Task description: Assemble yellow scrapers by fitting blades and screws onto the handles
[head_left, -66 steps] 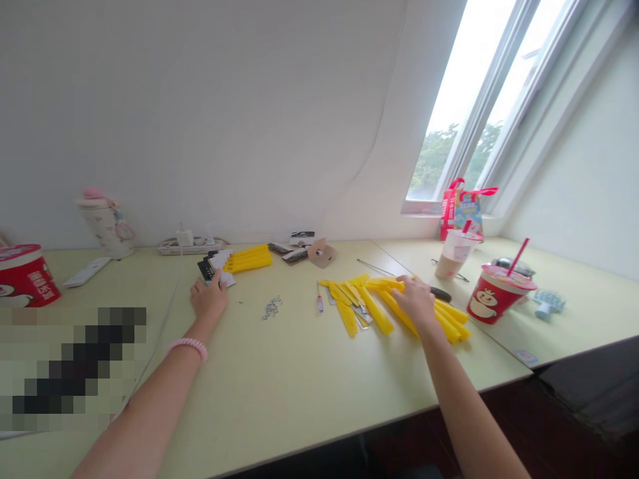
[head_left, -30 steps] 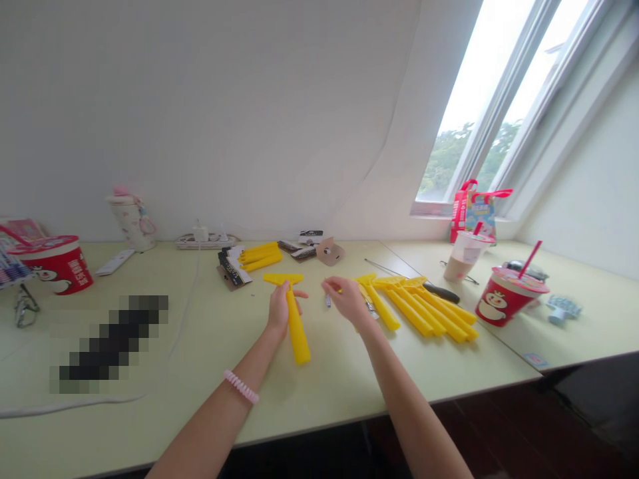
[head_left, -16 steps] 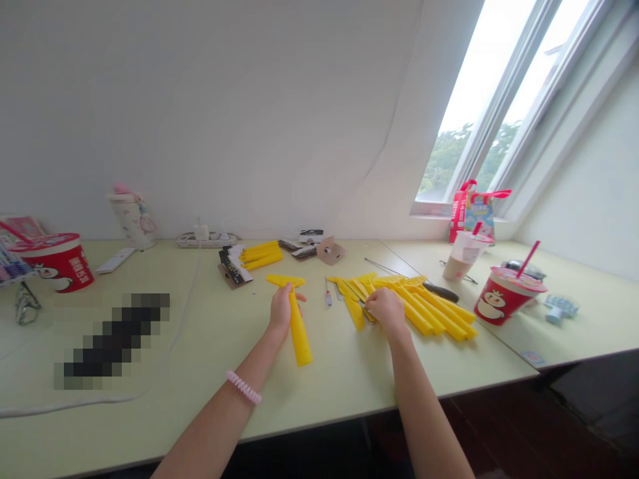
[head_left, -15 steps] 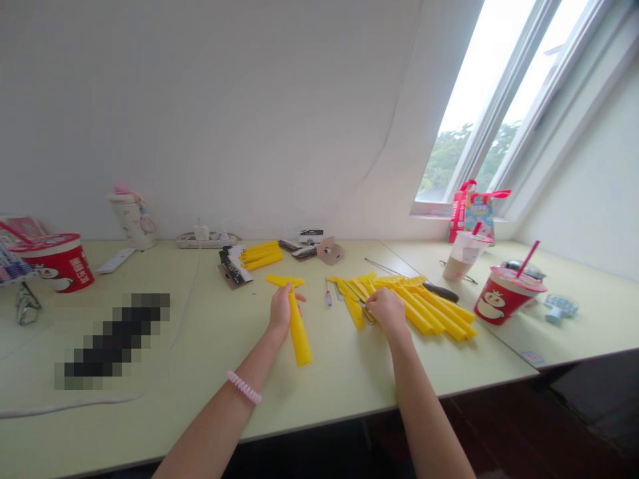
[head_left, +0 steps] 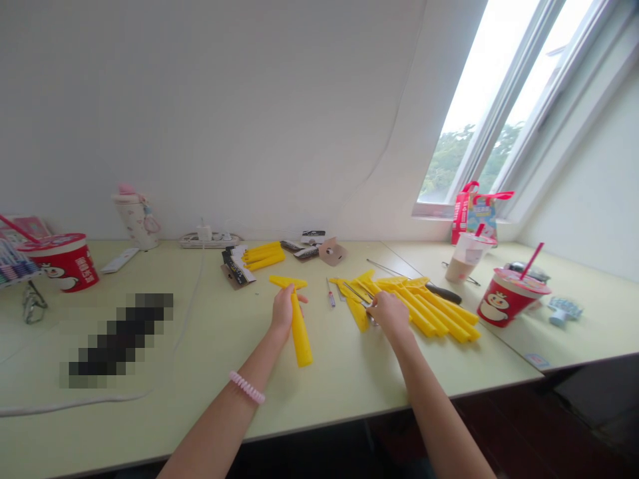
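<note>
My left hand [head_left: 283,313] grips a yellow T-shaped scraper [head_left: 301,339] over the desk [head_left: 319,399] as my right hand [head_left: 393,314] pinches a metal tool [head_left: 368,305] beside the yellow handles [head_left: 420,317].

My left forearm [head_left: 214,426], at seven o'clock in the head view, is bare along its visible length. Around its wrist, also at seven o'clock, I wear one pale pink band [head_left: 247,388], coiled like a telephone cord, its rounded loops set side by side in a ridged ring. My left hand [head_left: 283,311] is bare. My right forearm [head_left: 449,419], toward five o'clock, is likewise bare, as are my right wrist [head_left: 407,342] and right hand [head_left: 390,311], the latter at four o'clock.
</note>
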### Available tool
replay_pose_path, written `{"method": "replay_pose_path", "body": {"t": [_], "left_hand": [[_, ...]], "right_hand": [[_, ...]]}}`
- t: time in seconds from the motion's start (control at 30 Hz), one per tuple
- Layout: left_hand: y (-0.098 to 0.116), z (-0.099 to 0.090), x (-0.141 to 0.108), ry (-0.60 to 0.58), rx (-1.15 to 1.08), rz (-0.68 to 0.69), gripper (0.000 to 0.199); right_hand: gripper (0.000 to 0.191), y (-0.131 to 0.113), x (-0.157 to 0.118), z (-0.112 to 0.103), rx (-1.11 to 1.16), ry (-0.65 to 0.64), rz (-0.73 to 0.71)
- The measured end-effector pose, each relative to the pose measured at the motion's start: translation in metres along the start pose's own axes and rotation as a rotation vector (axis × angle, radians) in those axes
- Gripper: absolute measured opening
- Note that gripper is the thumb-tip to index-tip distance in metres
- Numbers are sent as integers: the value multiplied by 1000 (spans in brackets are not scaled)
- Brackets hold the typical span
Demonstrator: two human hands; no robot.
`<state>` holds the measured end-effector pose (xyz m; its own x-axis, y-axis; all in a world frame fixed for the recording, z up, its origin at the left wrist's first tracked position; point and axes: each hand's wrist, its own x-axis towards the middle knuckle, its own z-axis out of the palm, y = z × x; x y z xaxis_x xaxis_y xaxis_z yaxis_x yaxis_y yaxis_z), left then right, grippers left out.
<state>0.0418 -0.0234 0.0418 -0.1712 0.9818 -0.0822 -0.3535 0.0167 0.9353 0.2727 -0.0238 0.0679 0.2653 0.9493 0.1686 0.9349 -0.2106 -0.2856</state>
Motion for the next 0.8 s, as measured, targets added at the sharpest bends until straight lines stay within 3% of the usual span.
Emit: {"method": "replay_pose_path", "body": {"t": [0.13, 0.37, 0.6, 0.8], "left_hand": [[-1, 0, 2, -9, 3, 3, 34], [-3, 0, 3, -47, 1, -41, 30], [-2, 5, -3, -140, 29, -76, 24], [-6, 7, -4, -263, 54, -57, 23]], "right_hand": [[17, -1, -2, -1, -126, 5, 13], [24, 4, -3, -12, -60, 88, -4], [20, -5, 0, -33, 502, -16, -73], [12, -36, 0, -31, 985, -313, -103]]}}
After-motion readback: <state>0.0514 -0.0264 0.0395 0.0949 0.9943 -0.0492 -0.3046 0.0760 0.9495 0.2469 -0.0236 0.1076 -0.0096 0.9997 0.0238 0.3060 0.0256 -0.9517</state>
